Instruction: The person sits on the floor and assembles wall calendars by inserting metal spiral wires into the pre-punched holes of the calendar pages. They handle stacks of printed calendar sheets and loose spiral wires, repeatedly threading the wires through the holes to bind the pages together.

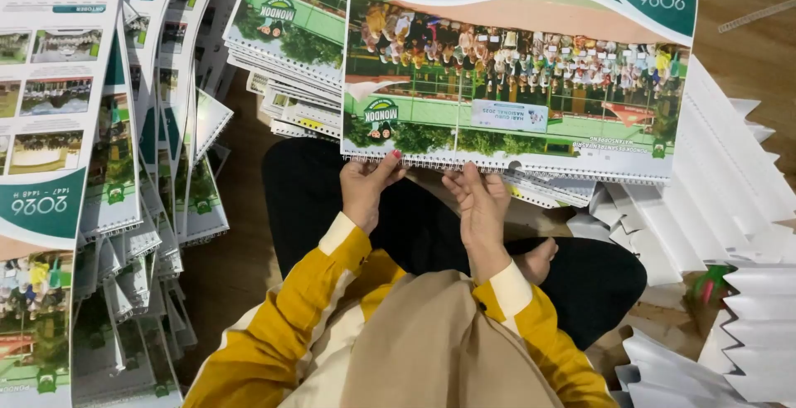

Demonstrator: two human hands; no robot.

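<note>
A spiral-bound wall calendar with a green and white cover and a group photo lies in front of me, its wire-bound edge toward me. My left hand pinches that bound edge near its left end. My right hand has its fingers on the wire binding near the middle. Both sleeves are yellow with cream cuffs. I sit cross-legged in dark trousers, with a bare foot showing to the right.
Fanned stacks of the same calendars fill the left side, and another stack lies behind my left hand. Piles of folded white card pieces lie at the right. Wooden floor shows between.
</note>
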